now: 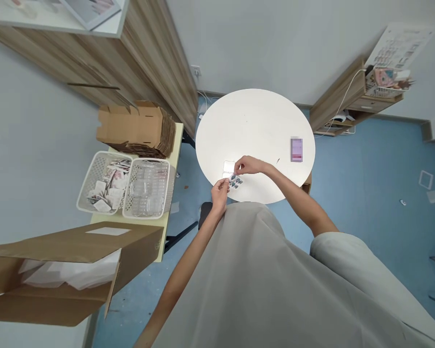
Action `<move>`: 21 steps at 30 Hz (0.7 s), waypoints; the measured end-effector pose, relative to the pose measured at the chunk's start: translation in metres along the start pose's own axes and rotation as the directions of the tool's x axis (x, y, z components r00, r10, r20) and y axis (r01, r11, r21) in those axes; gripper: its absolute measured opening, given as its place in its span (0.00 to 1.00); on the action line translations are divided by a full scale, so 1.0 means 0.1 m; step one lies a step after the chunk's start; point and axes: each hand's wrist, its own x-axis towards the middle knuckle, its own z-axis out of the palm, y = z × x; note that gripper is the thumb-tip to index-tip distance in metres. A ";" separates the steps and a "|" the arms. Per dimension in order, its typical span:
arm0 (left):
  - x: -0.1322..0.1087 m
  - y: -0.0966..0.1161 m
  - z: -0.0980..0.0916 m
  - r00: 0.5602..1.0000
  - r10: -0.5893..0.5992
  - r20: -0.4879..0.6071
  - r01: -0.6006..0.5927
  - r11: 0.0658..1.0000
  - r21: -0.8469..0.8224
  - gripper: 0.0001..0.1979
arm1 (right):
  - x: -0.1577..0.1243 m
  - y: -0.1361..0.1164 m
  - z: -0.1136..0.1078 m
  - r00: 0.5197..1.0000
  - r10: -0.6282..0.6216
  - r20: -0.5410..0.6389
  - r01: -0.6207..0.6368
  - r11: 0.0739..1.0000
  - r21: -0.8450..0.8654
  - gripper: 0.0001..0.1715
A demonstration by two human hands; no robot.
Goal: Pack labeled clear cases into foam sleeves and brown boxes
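Note:
Both my hands work over the near edge of a round white table (253, 121). My left hand (220, 189) is closed in a pinch on the near end of a small sheet with coloured pieces (235, 181). My right hand (247, 166) is also closed in a pinch, its fingertips at the far end of that sheet, beside a small clear plastic case (228, 168) lying on the table. What the right fingertips grip is too small to make out.
A phone with a pink screen (296, 149) lies on the table's right side. To my left, a yellow side table holds two white baskets (105, 181) (148, 187) and stacked flat cardboard boxes (137, 128). An open cardboard carton (68, 270) stands nearer. Shelves line the walls; the floor is blue.

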 end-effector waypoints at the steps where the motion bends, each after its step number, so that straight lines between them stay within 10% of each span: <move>1: 0.00 0.00 0.02 1.000 -0.027 -0.005 0.027 0.999 -0.022 0.13 | 0.00 0.01 0.02 0.999 -0.008 -0.051 0.008 1.000 0.006 0.03; 8: 0.00 0.07 0.08 0.997 -0.035 -0.064 0.020 0.975 -0.220 0.17 | -0.03 0.07 0.30 0.796 0.065 -0.601 0.008 0.993 0.118 0.07; 21: -0.19 0.17 0.13 0.994 0.077 -0.075 -0.094 0.962 -0.256 0.20 | -0.32 0.09 0.83 0.767 0.201 -0.609 0.124 0.885 0.449 0.17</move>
